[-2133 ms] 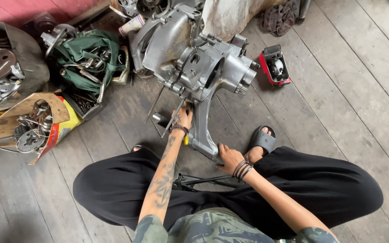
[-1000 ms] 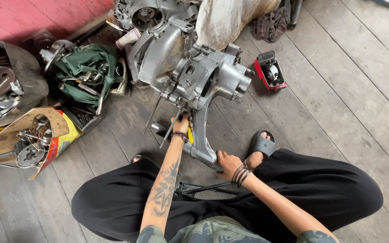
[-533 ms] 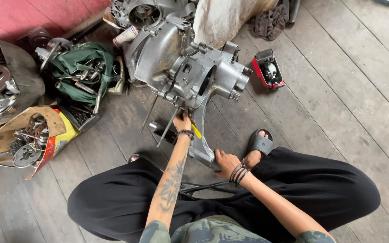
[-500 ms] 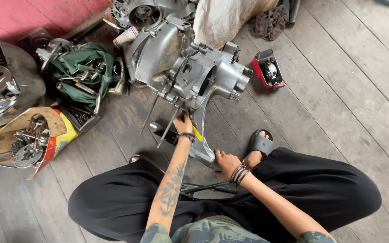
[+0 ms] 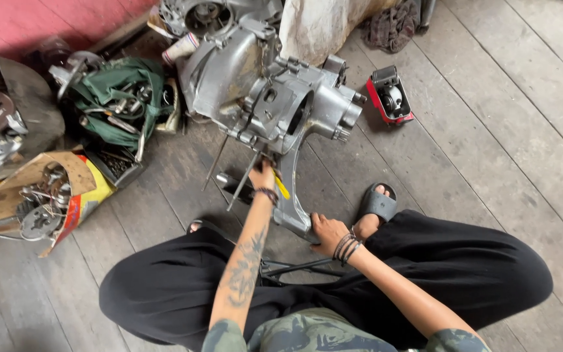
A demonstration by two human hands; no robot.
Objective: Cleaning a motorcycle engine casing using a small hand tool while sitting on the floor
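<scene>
Grey, grimy metal engine case [image 5: 262, 98] stands on the plank floor [image 5: 490, 130]; left hand [image 5: 263, 176] fingers hold a yellow-handled tool [image 5: 281, 186] beneath it, right hand [image 5: 326, 231] fingers grip its lower arm.

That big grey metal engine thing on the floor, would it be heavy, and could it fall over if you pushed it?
Probably heavy: the engine case looks like thick cast metal. It might tip, since it stands on thin rods and one narrow arm, which the right hand seems to steady. The left hand reaches under it.
</scene>
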